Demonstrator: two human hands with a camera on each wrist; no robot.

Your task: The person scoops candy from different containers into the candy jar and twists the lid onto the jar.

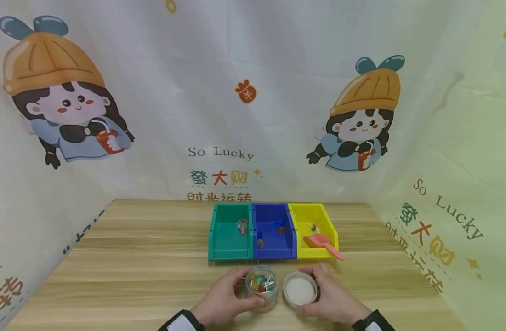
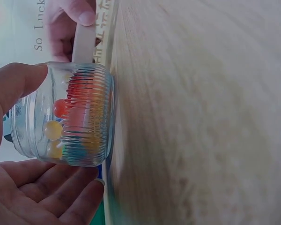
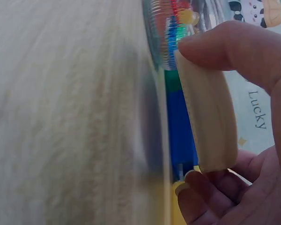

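A clear glass jar (image 1: 262,294) with ribbed sides holds several colourful lollipops with white sticks. My left hand (image 1: 230,294) grips it, thumb on the near side and fingers round the far side. In the left wrist view the jar (image 2: 79,117) appears upright, at or just above the table. My right hand (image 1: 333,292) holds a round pale lid (image 1: 300,289) between thumb and fingers, just right of the jar, whose mouth is uncovered. From the right wrist view, the lid (image 3: 208,112) has a wooden-looking edge and is raised slightly off the table.
Beyond the hands stand three joined bins: green (image 1: 230,253), blue (image 1: 277,253) and yellow (image 1: 333,227). Wrapped candies lie in the green and blue ones, small lollipops in the yellow. A pink scoop (image 1: 321,241) leans over the yellow bin's front edge. Printed cloth hangs behind the wooden table (image 1: 133,266).
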